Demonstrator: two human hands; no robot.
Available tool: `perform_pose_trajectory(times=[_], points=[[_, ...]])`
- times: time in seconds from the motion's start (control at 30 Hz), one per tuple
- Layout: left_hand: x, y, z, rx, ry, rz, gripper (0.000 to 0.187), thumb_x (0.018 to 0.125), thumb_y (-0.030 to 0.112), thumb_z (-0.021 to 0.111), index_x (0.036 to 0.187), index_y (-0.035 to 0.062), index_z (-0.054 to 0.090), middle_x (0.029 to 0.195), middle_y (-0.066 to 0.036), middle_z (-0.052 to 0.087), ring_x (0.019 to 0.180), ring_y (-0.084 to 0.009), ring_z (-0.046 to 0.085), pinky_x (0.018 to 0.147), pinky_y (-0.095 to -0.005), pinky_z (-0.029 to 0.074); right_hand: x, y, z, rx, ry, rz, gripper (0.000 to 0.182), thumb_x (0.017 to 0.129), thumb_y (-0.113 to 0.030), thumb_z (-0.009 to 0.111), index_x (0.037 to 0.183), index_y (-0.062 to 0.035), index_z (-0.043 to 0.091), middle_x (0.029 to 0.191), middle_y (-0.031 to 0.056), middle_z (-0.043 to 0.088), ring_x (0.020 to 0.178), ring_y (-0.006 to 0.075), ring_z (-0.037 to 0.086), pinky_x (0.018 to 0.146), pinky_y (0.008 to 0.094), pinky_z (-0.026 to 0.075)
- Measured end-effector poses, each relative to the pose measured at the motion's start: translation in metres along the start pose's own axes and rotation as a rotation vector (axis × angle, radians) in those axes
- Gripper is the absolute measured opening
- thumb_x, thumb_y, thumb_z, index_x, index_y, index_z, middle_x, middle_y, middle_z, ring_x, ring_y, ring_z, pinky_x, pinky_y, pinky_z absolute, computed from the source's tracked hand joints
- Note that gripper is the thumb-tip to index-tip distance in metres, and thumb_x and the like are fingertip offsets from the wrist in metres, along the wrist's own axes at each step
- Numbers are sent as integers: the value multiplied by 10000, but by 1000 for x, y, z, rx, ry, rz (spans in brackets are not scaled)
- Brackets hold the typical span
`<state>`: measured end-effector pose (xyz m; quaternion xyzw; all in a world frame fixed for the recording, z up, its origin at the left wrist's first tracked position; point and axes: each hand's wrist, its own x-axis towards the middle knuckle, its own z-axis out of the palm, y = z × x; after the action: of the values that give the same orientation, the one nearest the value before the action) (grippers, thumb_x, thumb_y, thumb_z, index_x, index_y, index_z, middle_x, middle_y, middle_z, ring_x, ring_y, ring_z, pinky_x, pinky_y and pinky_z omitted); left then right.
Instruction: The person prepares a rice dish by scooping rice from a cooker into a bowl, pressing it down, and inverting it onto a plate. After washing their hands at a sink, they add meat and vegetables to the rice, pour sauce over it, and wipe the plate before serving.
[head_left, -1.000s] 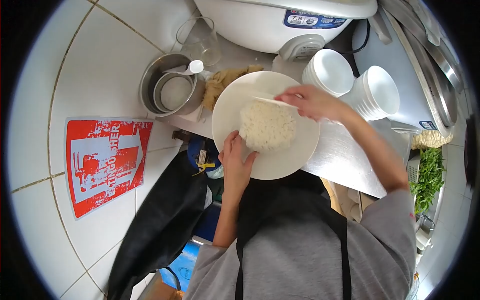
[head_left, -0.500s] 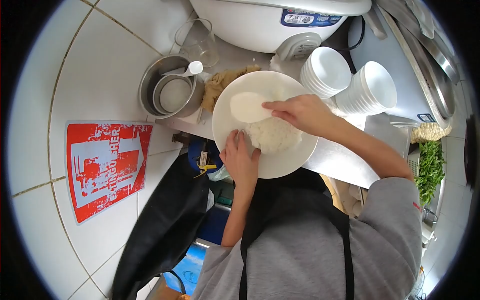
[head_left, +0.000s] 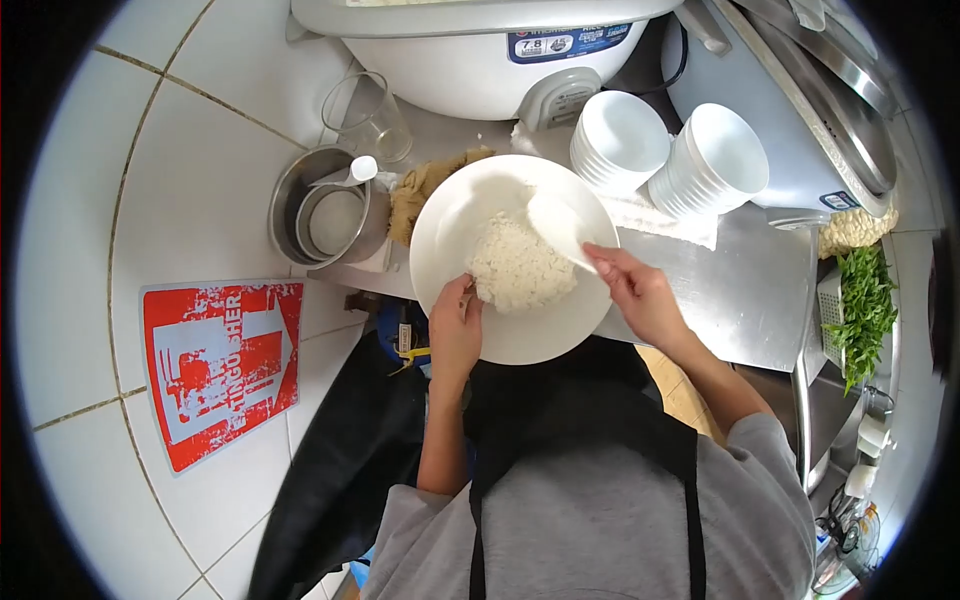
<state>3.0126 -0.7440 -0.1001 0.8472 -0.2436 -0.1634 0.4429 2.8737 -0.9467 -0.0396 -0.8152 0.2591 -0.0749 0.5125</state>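
Note:
A mound of white rice (head_left: 520, 262) lies on a large white plate (head_left: 540, 345) close to my body. My right hand (head_left: 640, 290) is closed on the handle of a white rice paddle (head_left: 560, 228), whose flat blade rests against the upper right side of the mound. At the plate's left side, my left hand (head_left: 457, 325) has its fingers together at the lower left edge of the rice. Whether those fingertips pinch any rice is too small to tell.
A rice cooker (head_left: 450, 75) stands at the back. Stacked white bowls (head_left: 620, 140) sit right of the plate, near a metal counter (head_left: 720, 290). Metal pots (head_left: 285, 215), a glass (head_left: 385, 130) and a brown cloth (head_left: 410, 200) are at the left. Green leaves (head_left: 862, 310) fill a basket at the far right.
The paddle has swung from the rice's upper left to its upper right, with my right hand now lower and further right. My left hand's fingers have drawn together. The view has shifted slightly.

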Motion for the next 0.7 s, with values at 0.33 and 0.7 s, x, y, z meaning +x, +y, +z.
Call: perform_pose_trajectory(times=[0.33,0.7], points=[[2,12,-9,-281,-116,-139,303,859,17,500,1140,-96,511,1016,-208,622,949,-236,614,829,-293,451,-6,13,34,-525,33,-293,334,856,-137,580,1189,-152,571,684,144,604,558,300,590,540,379,492],[3,-12,-2,-315,-85,-113,282,882,71,465,1104,-86,543,994,-216,628,940,-288,614,839,-324,449,-15,-11,29,-645,-76,-451,394,822,-149,608,1212,-192,560,608,104,542,479,232,549,437,345,470]])
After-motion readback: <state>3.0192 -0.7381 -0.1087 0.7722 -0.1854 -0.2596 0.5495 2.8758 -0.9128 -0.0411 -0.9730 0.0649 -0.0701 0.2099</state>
